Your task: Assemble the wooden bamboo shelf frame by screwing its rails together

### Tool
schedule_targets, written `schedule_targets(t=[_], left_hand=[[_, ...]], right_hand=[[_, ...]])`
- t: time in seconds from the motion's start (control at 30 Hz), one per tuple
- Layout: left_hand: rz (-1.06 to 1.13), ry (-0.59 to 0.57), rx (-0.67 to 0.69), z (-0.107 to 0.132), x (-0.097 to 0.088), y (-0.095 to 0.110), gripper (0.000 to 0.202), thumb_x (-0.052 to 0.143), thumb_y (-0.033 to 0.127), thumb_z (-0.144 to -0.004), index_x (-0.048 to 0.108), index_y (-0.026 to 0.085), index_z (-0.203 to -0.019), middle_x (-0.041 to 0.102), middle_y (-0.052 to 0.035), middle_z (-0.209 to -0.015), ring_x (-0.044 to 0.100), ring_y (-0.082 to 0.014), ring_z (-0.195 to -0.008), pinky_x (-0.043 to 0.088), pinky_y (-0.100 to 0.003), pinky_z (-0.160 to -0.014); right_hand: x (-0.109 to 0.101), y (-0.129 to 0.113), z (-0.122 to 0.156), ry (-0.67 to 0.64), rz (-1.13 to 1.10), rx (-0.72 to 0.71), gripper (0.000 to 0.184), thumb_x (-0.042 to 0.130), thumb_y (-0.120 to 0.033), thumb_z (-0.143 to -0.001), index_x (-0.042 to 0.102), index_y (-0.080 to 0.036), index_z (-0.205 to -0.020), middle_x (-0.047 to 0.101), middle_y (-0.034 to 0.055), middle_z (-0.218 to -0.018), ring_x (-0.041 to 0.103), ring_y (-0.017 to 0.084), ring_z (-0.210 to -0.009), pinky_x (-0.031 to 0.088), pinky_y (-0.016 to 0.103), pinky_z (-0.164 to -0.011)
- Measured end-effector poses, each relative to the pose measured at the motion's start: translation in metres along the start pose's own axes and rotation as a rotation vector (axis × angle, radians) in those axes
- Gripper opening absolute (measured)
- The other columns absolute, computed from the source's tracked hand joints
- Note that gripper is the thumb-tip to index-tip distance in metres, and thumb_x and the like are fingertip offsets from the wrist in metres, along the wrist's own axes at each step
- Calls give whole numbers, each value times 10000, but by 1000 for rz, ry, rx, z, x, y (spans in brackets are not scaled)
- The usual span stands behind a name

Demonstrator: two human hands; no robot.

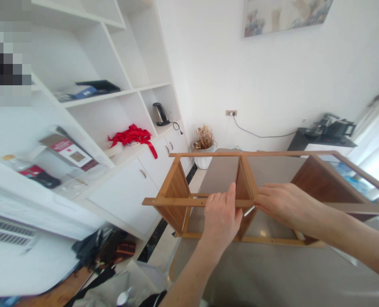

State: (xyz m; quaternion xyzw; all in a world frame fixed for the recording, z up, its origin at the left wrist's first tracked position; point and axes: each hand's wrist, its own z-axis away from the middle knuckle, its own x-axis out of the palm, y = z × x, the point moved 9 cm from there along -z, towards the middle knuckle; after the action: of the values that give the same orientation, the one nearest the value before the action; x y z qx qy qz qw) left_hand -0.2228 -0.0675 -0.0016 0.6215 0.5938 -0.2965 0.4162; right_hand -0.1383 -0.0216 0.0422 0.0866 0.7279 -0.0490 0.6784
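Centre frame, left hand [220, 211] grips the rail [176, 202], right hand [277, 202] has fingers pinched on the rod [249, 210]; I'd brace the rail, avoid side-loading.

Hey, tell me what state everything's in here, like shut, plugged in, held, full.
Brown wooden shelf frame: seemingly lying on its side
Left hand: touching the frame's near upper rail
Right hand: pinching a thin silver metal rod
White cabinet doors, metal-handled: shut
Silver-and-black metal kettle: upright, unplugged
Beige rectangular wall socket: in use
Red fabric ribbon: loosely heaped
Clear plastic bottle: capped, partly full
Brown potted plant: dried out
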Motion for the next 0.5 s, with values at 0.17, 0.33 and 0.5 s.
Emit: schedule_targets(t=[0.17,0.33,0.5], left_hand=[[35,44,0,0,-2,-1,874,616,205,-785,86,90,-1471,629,-40,-876,569,-219,-825,450,-379,-801],[9,51,12,0,-4,1,868,618,210,-783,102,90,-1470,628,-46,-884,570,-222,-826,453,-382,-799],[-18,35,36,0,-4,3,750,610,210,-792,232,100,-1430,621,-39,-859,565,-223,-813,449,-382,-784]], right_hand=[[6,21,-10,-85,23,283,241,483,-259,-886,592,-186,-683,629,19,-651,545,150,-568,209,266,-504],[16,39,-8,-149,-72,568,366,417,-347,-882,570,-191,-589,585,23,-561,516,138,-525,202,255,-490],[19,49,8,-75,-132,709,423,409,-441,-889,611,-201,-605,596,25,-579,515,144,-529,240,252,-494]])
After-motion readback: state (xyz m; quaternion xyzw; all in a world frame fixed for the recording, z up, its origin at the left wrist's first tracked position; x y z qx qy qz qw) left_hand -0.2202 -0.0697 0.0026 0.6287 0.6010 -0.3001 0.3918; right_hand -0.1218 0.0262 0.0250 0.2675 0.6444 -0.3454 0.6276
